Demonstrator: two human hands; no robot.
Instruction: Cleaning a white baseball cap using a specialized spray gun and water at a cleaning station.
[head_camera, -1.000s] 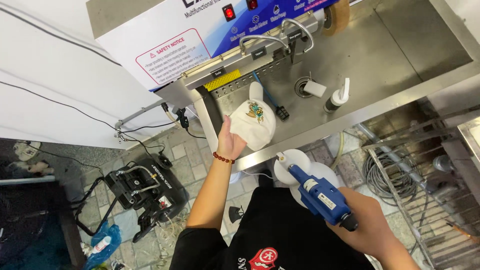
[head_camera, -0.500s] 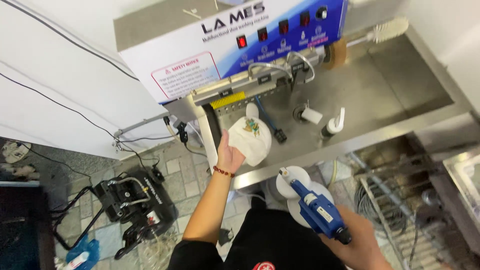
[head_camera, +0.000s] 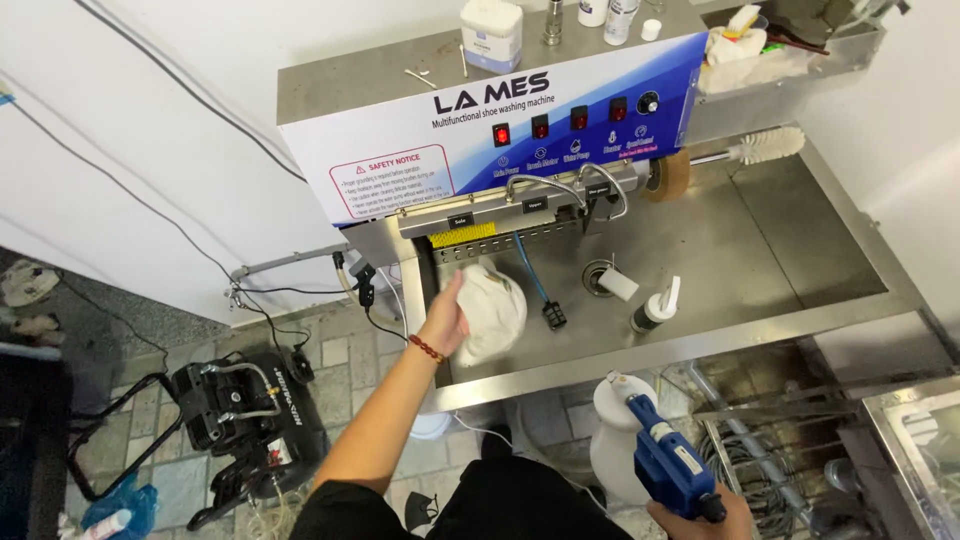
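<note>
White shoe (head_camera: 492, 312) sits in the steel basin (head_camera: 740, 250) of the washing machine, directly under the yellow brush strip (head_camera: 463, 235) at the machine's front edge. Left hand (head_camera: 445, 318) is on it: fingers (head_camera: 452, 290) spread and curled over the shoe's left side, pressing it in place, palm against the fabric; the bulk of the shoe lies just right of and beyond those fingers. Long axis looks to run roughly up-and-away from the person, toe or heel end hard to tell. Right hand (head_camera: 700, 518) is well apart, low at the frame edge, fingers wrapped around the grip of a blue spray gun (head_camera: 668, 462) with a white bottle (head_camera: 615, 440) attached, nozzle aimed toward the basin. Left hand is the nearer by far.
</note>
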